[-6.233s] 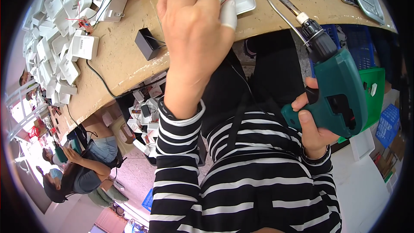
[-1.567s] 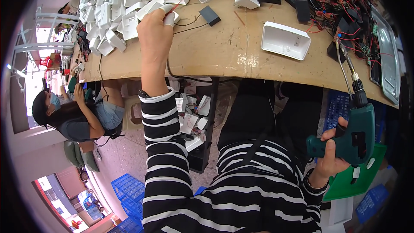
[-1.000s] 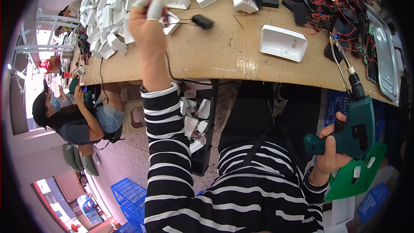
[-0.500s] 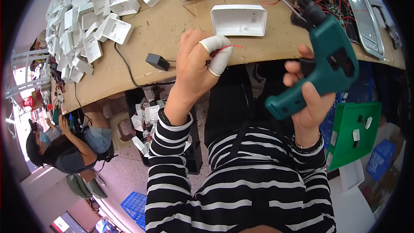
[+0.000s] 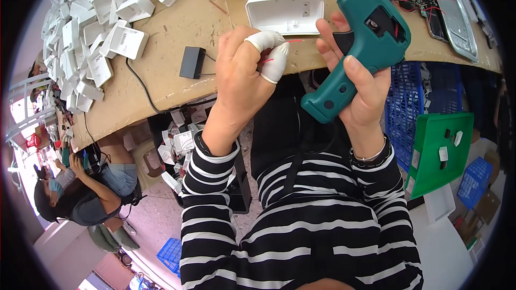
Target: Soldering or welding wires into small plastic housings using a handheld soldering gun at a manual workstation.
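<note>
My left hand (image 5: 243, 78) is closed over the near edge of the table, with white finger cots on its thumb and forefinger. Pinched between them is a thin red wire (image 5: 295, 41), whose end sticks out to the right. A teal pistol-shaped soldering gun (image 5: 371, 27) rests in my right hand (image 5: 365, 86), its grip lying across the palm and thumb, the fingers loosely around the trigger. The gun's nose points up and left, its tip partly beyond the view. Just beyond my hands lies an open white plastic housing (image 5: 285, 15) on the table.
A black block (image 5: 192, 62) with a cord sits left of my left hand. White housings (image 5: 80, 32) are heaped at the far left. A silver metal tray (image 5: 451, 13) stands at the far right, and a green bin (image 5: 443, 153) is below the table there. Another person (image 5: 91, 190) sits at left.
The soldering gun has moved left and closer to my left hand in my right hand. My left hand still pinches the wire. The view has shifted slightly.
</note>
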